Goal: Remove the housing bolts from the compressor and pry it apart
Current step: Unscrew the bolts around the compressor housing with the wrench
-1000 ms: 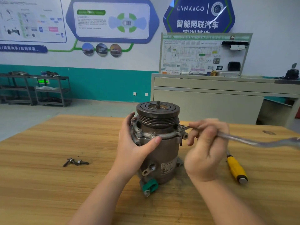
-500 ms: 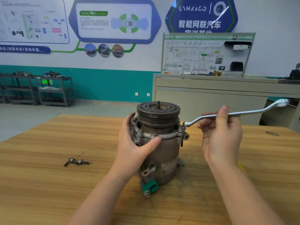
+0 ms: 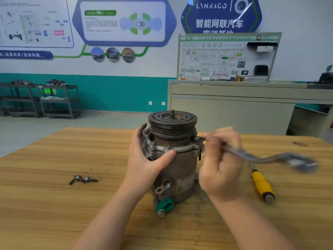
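Wooden workbench [image 3: 54, 204] fills the lower frame, with the compressor [image 3: 173, 156] upright at centre. Left hand [image 3: 146, 159] wraps its flange; right hand [image 3: 220, 165] grips a blurred ring spanner [image 3: 270, 158] on a right-side bolt [image 3: 197, 139]. Two loose bolts [image 3: 82, 179] lie lower left, one yellow-handled screwdriver [image 3: 262, 184] right.

— What's behind the wooden table [image 3: 54, 204]?
— A white wall [image 3: 297, 18] with a teal lower band [image 3: 108, 92], blue posters [image 3: 124, 20], a grey floor [image 3: 36, 129].
— Furniture?
— Dark shelf carts [image 3: 54, 101] at left, a beige cabinet [image 3: 234, 112] bearing a wiring-diagram board [image 3: 225, 58] at right
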Motion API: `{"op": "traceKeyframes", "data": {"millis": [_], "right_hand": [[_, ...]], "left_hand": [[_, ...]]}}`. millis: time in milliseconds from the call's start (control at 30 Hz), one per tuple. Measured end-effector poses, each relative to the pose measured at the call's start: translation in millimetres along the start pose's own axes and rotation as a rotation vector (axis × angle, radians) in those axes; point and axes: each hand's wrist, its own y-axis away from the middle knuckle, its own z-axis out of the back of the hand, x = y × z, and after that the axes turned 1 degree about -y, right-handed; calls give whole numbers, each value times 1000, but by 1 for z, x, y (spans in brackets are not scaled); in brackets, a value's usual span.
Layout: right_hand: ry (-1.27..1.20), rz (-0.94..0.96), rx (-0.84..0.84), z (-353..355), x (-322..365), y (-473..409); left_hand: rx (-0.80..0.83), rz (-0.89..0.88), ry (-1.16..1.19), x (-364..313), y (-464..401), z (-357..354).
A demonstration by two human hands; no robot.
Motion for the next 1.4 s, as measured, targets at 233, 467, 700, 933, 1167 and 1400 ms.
{"op": "traceKeyframes", "data": {"millis": [233,467,700,933,1167,1400], "right_hand": [[-765,-1196,-426,8,-32,-24],[-922,-1124,-593,18,-27,-34],[-402,-620,-262,10,-2,-27],[-4,76,90,6,1,-3],[-319,-542,-448,-7,4,-5],[-1045,-1358,-475,16,-32,-47]], "left_hand": [[-5,7,11,0,-1,0],[-1,2,23,0,-1,0],[9,5,17,0,0,0],[-6,-20,16,-1,0,0],[5,-8,19,-1,1,0],[6,-12,29,0,-1,0]]}}
